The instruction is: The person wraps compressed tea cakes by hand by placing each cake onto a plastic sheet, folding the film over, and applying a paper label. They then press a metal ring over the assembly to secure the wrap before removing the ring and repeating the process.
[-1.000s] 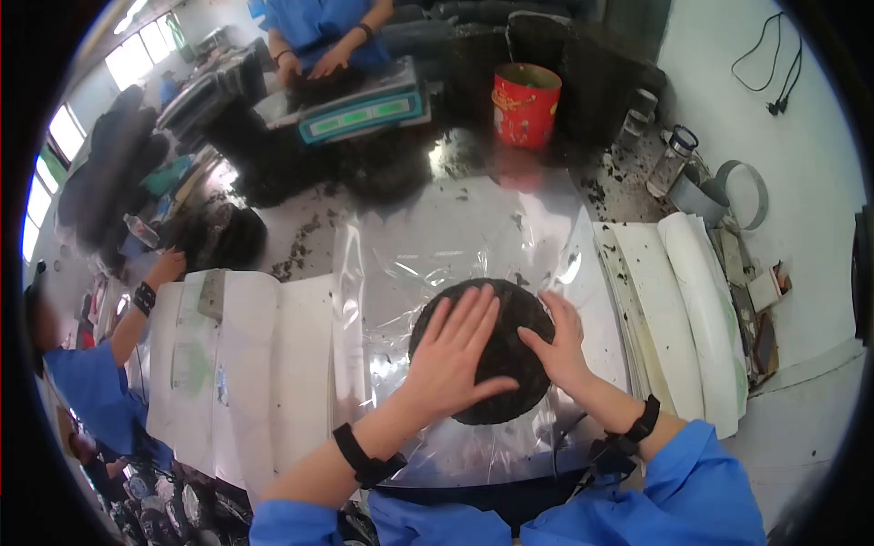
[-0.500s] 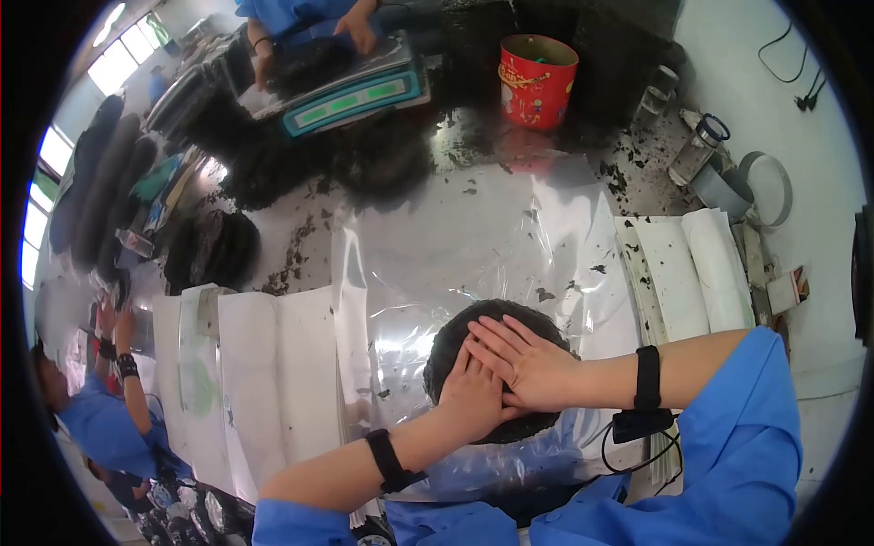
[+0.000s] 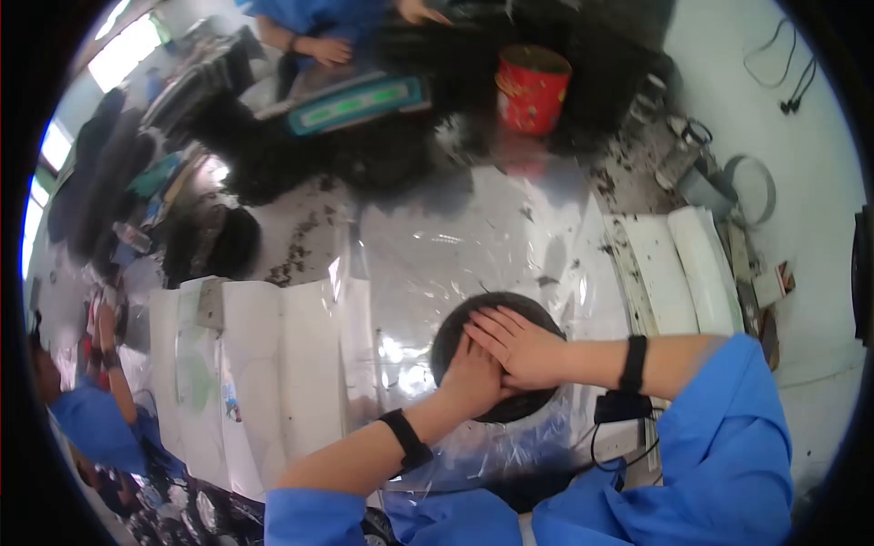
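Observation:
A round black cake of what looks like dried seaweed point(image 3: 452, 329) lies on a clear plastic sheet point(image 3: 437, 241) in front of me. My left hand point(image 3: 473, 375) rests flat on top of it, fingers stretched out. Partly over the left hand lies my right hand point(image 3: 521, 350), also flat, with its fingers extended across the cake. Neither hand is wrapped round anything. The hands hide the middle of the cake, while its dark rim shows around them.
White sheets flank the plastic on the left point(image 3: 314, 359) and right point(image 3: 663, 273). Further back are a digital scale point(image 3: 360, 105), a red bucket point(image 3: 533, 91) and a grey cup point(image 3: 706, 189). Dark cakes point(image 3: 214, 246) sit at left. One co-worker's hand point(image 3: 330, 50) is near the scale; another person is at left.
Both my hands stay flat on the cake, whose outline looks smoother now, though blurred. The co-worker's hands behind the scale have moved to the right. My view has shifted slightly.

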Demonstrator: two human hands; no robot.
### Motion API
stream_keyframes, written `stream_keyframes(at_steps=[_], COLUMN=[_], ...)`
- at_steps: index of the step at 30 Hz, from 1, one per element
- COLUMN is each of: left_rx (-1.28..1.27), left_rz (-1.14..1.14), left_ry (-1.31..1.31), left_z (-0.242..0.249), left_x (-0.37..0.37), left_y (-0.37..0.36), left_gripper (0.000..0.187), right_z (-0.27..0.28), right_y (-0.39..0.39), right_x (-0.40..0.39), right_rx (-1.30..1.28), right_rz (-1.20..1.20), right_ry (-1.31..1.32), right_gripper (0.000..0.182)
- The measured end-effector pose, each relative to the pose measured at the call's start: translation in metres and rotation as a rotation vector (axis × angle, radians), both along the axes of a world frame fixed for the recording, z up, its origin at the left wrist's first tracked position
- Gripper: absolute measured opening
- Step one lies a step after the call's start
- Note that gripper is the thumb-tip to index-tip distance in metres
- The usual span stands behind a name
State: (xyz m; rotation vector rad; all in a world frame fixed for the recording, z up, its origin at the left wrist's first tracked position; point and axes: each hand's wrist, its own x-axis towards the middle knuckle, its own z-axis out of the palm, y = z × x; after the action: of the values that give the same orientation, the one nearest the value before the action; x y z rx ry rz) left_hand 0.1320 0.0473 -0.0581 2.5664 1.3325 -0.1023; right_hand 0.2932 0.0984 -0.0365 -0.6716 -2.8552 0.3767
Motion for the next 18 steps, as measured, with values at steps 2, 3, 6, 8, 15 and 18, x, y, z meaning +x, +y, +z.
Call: stream_keyframes(at_steps=[2, 3, 6, 8, 15, 18], left_rx=[0.083, 0.088, 0.09, 0.304, 0.365, 0.301], left_rz=[0.003, 0.002, 0.01, -0.017, 0.001, 0.032], left_ry=[-0.115, -0.193, -0.35, -0.227, -0.091, -0.1], left_z=[0.0, 0.001, 0.0, -0.022, -0.021, -0.015], left_x=[-0.003, -0.004, -0.005, -0.004, -0.008, -0.007], left_y=[-0.003, -0.005, -0.005, 0.005, -0.001, -0.001], left_gripper=[0.081, 0.08, 0.078, 0.076, 0.094, 0.091], right_z=[0.028, 0.044, 0.047, 0.051, 0.078, 0.038], right_y=[0.01, 0.009, 0.004, 0.0, -0.063, -0.114], right_x=[-0.018, -0.025, -0.066, -0.098, -0.016, 0.061], right_rx=[-0.095, -0.234, -0.003, 0.189, -0.076, -0.216], right_rz=[-0.058, -0.147, -0.139, -0.035, 0.041, -0.115], right_ry=[-0.037, -0.085, 0.258, 0.361, 0.581, 0.474], right_gripper=[0.074, 0.067, 0.046, 0.041, 0.035, 0.038])
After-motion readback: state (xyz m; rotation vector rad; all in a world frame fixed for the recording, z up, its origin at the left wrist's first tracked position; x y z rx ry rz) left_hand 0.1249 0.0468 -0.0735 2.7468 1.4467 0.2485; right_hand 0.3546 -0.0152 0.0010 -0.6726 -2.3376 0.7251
